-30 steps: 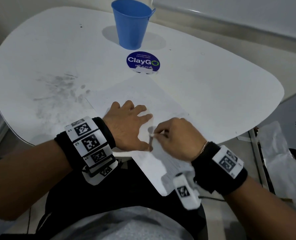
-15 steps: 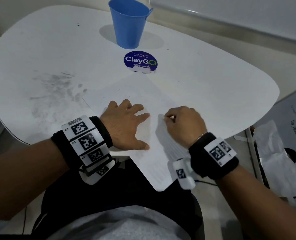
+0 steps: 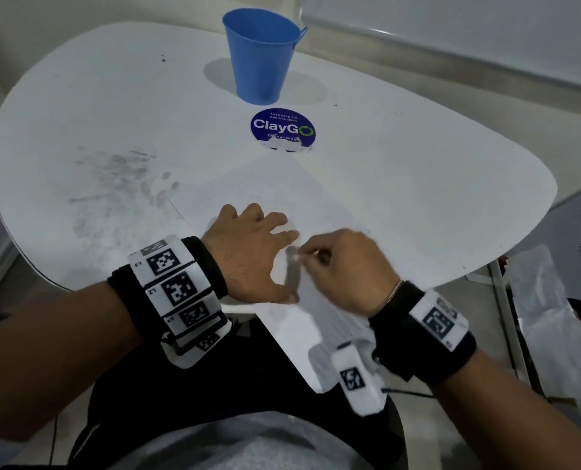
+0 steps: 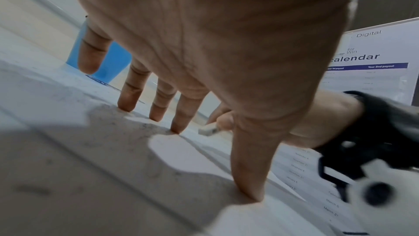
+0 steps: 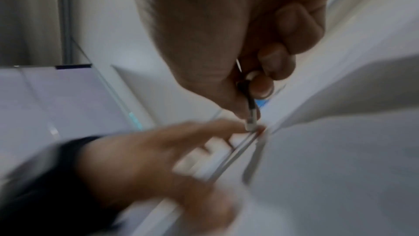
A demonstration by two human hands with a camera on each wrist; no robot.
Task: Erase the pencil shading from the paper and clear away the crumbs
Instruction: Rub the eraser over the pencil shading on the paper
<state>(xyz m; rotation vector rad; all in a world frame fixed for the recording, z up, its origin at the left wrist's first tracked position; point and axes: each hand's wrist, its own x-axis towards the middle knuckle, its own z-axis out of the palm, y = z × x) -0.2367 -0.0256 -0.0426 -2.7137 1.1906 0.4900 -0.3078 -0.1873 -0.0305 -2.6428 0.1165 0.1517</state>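
Our splayed left hand (image 3: 248,252) pins the white printed paper (image 3: 282,195) as our right hand (image 3: 346,266) pinches a small white eraser (image 4: 208,130) over the grey shading (image 3: 292,276); crumb-clearing likely follows.

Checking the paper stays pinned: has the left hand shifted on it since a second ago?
No. The left hand rests in the same spot on the paper, equally distant from the ClayGo sticker.

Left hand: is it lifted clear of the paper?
No; in the left wrist view the left hand presses spread fingertips onto the paper.
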